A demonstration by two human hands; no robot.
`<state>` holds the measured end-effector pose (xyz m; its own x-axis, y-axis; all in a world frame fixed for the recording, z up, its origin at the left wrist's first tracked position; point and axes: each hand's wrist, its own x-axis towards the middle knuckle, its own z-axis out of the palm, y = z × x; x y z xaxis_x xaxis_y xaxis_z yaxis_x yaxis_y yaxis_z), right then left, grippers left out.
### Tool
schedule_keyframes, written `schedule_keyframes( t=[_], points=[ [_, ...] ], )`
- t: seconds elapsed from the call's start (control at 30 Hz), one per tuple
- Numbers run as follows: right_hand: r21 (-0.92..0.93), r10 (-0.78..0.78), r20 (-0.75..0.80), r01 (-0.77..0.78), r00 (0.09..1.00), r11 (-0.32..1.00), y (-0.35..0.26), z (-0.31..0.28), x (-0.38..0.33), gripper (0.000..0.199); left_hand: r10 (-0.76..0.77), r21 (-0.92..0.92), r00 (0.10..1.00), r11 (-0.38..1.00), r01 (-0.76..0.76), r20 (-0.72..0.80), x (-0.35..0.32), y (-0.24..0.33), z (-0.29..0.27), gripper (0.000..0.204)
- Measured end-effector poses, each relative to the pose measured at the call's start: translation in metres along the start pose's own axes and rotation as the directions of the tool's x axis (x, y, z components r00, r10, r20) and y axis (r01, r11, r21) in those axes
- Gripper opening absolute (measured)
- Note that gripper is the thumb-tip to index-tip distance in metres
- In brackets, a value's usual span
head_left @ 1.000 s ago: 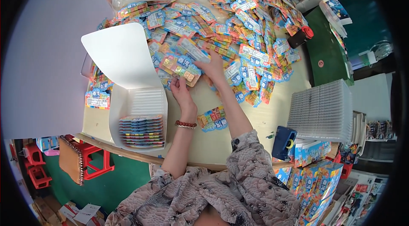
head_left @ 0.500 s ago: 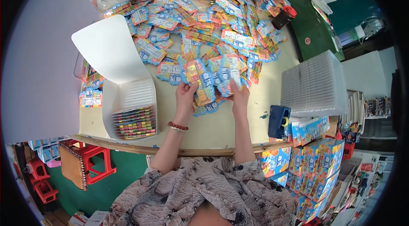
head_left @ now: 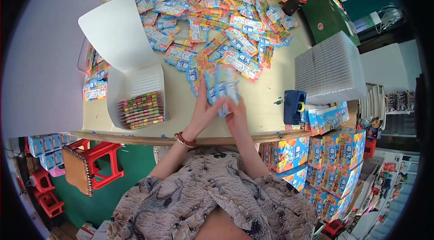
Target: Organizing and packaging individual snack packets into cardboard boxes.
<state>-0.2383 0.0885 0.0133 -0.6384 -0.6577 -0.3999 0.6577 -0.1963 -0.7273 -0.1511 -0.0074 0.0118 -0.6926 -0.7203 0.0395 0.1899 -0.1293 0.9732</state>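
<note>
Between both hands, over the table's front middle, is a small bunch of colourful, scalloped-edged candy packets (head_left: pixel 221 81), blurred by motion. My left hand (head_left: pixel 204 109) grips its left side, thumb across the lower part. My right hand (head_left: pixel 236 115) closes around its lower right, fingers bent. Just beyond spreads a big loose heap of similar packets (head_left: pixel 242 41), some face down with white labels. To the left stands a white plastic box (head_left: pixel 158 79) with its lid raised; a row of packets (head_left: pixel 141 111) fills its near part.
Stacked clear plastic trays or boxes (head_left: pixel 330 70) stand at the right, beside a blue tape dispenser (head_left: pixel 294 108). A dark cup with a red lid (head_left: pixel 294 4) is at the far right. Printed cartons (head_left: pixel 337 154) are piled below the table's right; a red-legged stool (head_left: pixel 101 163) stands lower left.
My hands have drawn together, bringing the packets they held apart into one bunch. My right hand moved left and down toward my left hand. The whole view has shifted slightly.
</note>
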Motion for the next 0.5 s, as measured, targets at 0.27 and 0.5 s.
schedule_keyframes(
  t=[0.27, 0.5],
  points=[
    [-0.283, 0.538, 0.22, -0.474, 0.814, 0.833, -0.01, -0.031, -0.02, 0.032, 0.224, 0.812, 0.853, 0.267, -0.519, 0.471, -0.067, 0.064, -0.045, 0.074],
    [-0.931, -0.247, 0.315, 0.247, 0.916, -0.269, -0.029, 0.007, 0.014, 0.031, 0.019, 0.848, 0.888, 0.285, -0.446, 0.46, -0.063, 0.041, -0.059, 0.039]
  ],
)
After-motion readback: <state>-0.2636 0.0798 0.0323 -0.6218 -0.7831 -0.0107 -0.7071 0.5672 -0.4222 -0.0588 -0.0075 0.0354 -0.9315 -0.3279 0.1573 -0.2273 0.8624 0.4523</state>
